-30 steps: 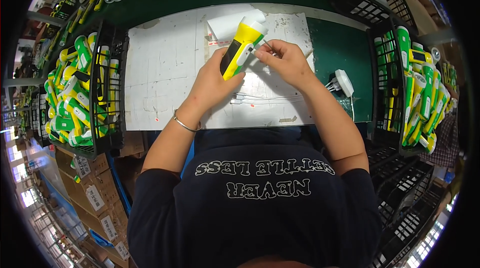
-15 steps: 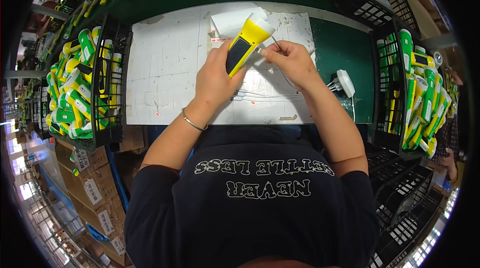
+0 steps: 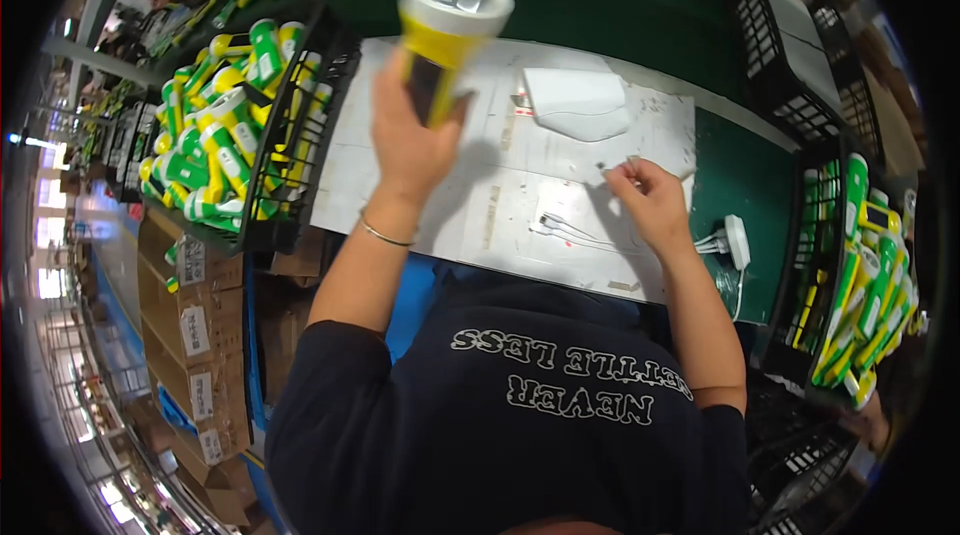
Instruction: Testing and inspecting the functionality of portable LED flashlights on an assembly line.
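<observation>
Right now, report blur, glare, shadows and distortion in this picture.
Head view: the flashlight in the left hand is blurred; a soft shadow lies on the board beside that hand; the board shines near the cables; the left rim has washed-out patches; shapes bend toward the rim.

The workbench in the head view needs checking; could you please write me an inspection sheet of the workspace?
Surface: white board on a green table, with marks.
Job's things: yellow-and-white flashlight, lifted off the board.
Clutter: white sheet on the board.
Hands: left hand grips the flashlight; right hand pinches something small, apparently a cable plug.
Cables: white cables on the board; white charger beside it.
Surroundings: black left crate and right crate hold piled flashlights; cardboard boxes, lower left.
</observation>
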Motion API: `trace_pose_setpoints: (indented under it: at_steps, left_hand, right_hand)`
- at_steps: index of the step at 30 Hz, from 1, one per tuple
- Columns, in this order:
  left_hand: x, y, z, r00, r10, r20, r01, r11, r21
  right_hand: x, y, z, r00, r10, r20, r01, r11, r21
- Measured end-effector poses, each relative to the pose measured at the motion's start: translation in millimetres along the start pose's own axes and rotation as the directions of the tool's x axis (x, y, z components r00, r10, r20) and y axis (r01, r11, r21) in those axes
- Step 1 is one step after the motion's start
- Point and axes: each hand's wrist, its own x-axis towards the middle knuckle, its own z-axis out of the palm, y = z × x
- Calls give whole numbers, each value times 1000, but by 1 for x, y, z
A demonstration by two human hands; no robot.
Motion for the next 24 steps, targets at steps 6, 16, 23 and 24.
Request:
trace_pose_setpoints:
  at_steps: [6,16,23,24]
  left_hand:
    - [96,-147,-112,959,-280,32,244,884,400]
    - [158,-166,-54,969,-225,98,47,564,824]
    - [189,-220,104,828,-399,394,108,802,587]
    - [191,-237,119,818,-425,388,127,791,598]
  right_hand:
    - [7,9,2,998,-7,-59,12,997,81]
    - [14,14,4,943,-293,-160,239,926,-291]
    - [11,16,8,885,-424,-190,322,854,-409]
    - [9,18,9,902,-390,-186,300,874,-381]
